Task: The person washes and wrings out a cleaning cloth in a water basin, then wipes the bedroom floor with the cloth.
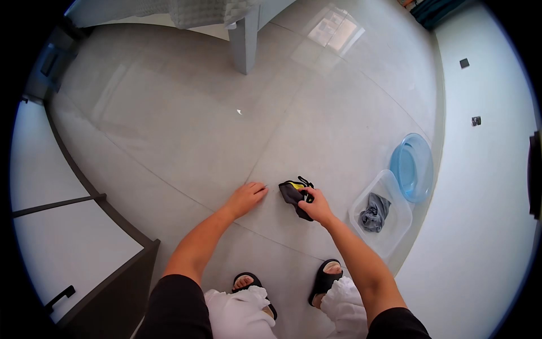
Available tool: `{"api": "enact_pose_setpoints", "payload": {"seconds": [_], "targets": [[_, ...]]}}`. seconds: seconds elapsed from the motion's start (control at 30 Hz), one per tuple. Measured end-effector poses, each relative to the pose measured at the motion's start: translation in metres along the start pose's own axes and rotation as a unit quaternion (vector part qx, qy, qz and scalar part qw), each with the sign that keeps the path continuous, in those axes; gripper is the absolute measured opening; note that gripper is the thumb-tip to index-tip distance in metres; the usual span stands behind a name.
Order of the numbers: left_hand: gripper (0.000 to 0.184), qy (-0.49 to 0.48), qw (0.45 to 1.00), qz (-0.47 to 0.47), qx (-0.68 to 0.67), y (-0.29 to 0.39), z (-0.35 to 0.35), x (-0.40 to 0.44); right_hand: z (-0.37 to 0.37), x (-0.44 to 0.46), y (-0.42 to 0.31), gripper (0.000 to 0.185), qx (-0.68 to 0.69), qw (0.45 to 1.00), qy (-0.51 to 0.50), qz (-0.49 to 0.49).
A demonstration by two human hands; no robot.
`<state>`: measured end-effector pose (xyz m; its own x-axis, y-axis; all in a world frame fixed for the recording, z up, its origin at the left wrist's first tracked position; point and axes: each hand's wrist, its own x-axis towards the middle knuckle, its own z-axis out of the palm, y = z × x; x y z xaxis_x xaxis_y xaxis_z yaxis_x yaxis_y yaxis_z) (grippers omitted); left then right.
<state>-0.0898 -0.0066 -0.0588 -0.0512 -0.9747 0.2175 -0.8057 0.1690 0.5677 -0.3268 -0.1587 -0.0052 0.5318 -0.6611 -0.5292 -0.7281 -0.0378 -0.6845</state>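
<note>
My right hand [318, 207] grips a small dark pouch-like item [291, 195] with a yellow inside and black cord loops, low over the tiled floor; whether it is a bag or a soft shoe I cannot tell. To its left is my left hand [247, 199], apart from the dark item, its fingers drawn together close to the floor. A tiny thin bit shows at those fingertips, too small to name.
Right of my hands, a clear plastic tub [389, 238] holds a crumpled grey cloth [375, 213]. A blue basin [403, 169] stands beside it along the white wall [480, 198]. White cabinets [73, 243] line the left, and a grey furniture leg [244, 48] stands ahead.
</note>
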Motion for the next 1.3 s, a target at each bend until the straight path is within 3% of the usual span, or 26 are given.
{"api": "enact_pose_setpoints", "payload": {"seconds": [0.13, 0.23, 0.33, 0.47, 0.57, 0.63, 0.77, 0.87, 1.0, 1.2, 1.3], "targets": [[0.021, -0.177, 0.981, -0.073, 0.037, -0.001, 0.004, 0.01, 0.007, -0.012, 0.007, 0.047, 0.011, 1.0, 0.025, -0.011], [0.021, -0.147, 0.981, -0.123, -0.034, -0.003, 0.02, 0.02, 0.002, -0.028, 0.009, 0.045, 0.014, 0.999, 0.022, -0.045], [0.019, -0.054, 0.963, -0.15, -0.219, 0.017, 0.025, 0.044, -0.023, -0.055, 0.0, 0.043, 0.033, 0.999, 0.016, -0.017], [0.013, -0.165, 0.966, -0.097, -0.173, 0.067, -0.003, 0.095, -0.07, -0.07, 0.004, 0.045, 0.035, 0.999, -0.022, 0.009], [0.018, -0.233, 0.949, -0.11, -0.178, 0.097, -0.024, 0.13, -0.106, -0.072, 0.017, 0.04, 0.007, 0.994, 0.035, -0.106], [0.022, -0.258, 0.94, -0.162, -0.153, 0.119, -0.033, 0.158, -0.139, -0.071, 0.026, 0.039, 0.048, 0.995, -0.012, -0.082], [0.021, -0.236, 0.915, -0.232, -0.231, 0.164, -0.001, 0.199, -0.192, -0.098, 0.065, 0.041, 0.1, 0.988, 0.103, -0.052], [0.014, -0.201, 0.902, -0.226, -0.309, 0.195, 0.051, 0.219, -0.225, -0.122, 0.096, 0.04, 0.267, 0.947, 0.17, 0.056], [0.017, -0.165, 0.937, -0.161, -0.263, 0.227, 0.114, 0.249, -0.253, -0.131, 0.153, 0.037, 0.318, 0.915, 0.237, 0.073], [0.021, -0.198, 0.976, -0.082, 0.026, 0.234, 0.151, 0.263, -0.272, -0.14, 0.186, 0.036, 0.369, 0.899, 0.231, 0.053], [0.023, -0.296, 0.939, -0.176, 0.0, 0.235, 0.144, 0.279, -0.283, -0.136, 0.189, 0.037, 0.362, 0.907, 0.216, 0.024]]}}
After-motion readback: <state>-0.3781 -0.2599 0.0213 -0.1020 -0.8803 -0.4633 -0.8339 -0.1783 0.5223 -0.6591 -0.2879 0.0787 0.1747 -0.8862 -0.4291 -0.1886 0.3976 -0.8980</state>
